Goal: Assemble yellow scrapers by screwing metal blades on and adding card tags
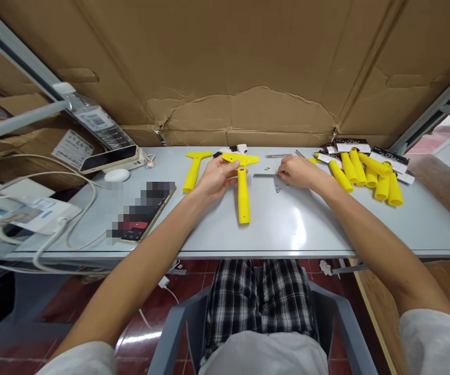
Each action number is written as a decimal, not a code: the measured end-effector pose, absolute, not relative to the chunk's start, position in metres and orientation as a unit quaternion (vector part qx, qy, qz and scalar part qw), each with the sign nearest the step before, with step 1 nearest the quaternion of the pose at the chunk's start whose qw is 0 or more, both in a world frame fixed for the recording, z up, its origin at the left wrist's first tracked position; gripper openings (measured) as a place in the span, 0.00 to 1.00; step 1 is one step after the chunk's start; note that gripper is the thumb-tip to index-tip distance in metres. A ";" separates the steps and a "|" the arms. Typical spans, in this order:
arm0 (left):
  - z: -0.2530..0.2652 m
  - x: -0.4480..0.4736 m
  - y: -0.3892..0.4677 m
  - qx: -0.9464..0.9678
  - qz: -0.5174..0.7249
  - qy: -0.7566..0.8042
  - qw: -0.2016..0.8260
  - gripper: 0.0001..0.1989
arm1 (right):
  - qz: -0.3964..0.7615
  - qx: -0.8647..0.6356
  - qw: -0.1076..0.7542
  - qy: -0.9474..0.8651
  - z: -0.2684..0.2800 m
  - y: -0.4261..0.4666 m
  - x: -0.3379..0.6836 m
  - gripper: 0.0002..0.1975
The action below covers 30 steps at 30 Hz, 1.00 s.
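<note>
My left hand grips the head of a yellow T-shaped scraper that lies on the grey table, handle pointing toward me. My right hand rests on the table to the right of it, fingertips pinched down among several small screws beside a thin metal blade strip. I cannot tell whether a screw is between the fingers. A second yellow scraper lies to the left of my left hand.
A pile of several yellow scrapers with black-and-white cards sits at the far right. A phone lies front left, another phone, a white mouse and white cables further left. Cardboard walls the back.
</note>
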<state>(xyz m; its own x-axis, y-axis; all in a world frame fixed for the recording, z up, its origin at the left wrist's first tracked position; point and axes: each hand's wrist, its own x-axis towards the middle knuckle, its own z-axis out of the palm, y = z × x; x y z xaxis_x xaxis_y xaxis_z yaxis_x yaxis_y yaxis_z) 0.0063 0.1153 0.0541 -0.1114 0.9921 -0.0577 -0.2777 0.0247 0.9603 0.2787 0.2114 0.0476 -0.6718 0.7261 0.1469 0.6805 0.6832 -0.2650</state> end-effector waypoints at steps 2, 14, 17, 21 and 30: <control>0.054 0.006 0.115 0.384 0.582 0.469 0.542 0.11 | 0.073 -0.392 0.122 -0.909 0.051 0.209 0.282 0.15; 0.046 0.006 0.116 0.438 0.544 0.477 0.533 0.15 | 0.134 -0.454 0.178 -0.863 0.056 0.221 0.302 0.15; 0.045 0.007 0.115 0.448 0.538 0.477 0.532 0.15 | 0.139 -0.453 0.188 -0.860 0.054 0.224 0.305 0.14; 0.046 0.010 0.111 0.484 0.506 0.482 0.526 0.17 | 0.147 -0.450 0.185 -0.861 0.051 0.227 0.307 0.18; 0.047 0.009 0.110 0.484 0.510 0.497 0.509 0.21 | 0.132 -0.441 0.190 -0.867 0.050 0.227 0.307 0.18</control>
<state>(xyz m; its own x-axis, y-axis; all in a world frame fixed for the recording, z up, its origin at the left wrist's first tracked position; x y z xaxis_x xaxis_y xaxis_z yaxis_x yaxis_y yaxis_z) 0.0086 0.1100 0.0471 -0.0133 0.9998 -0.0127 -0.0383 0.0122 0.9992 0.3074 0.2270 0.0501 -0.5387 0.8149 0.2138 0.7146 0.5764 -0.3963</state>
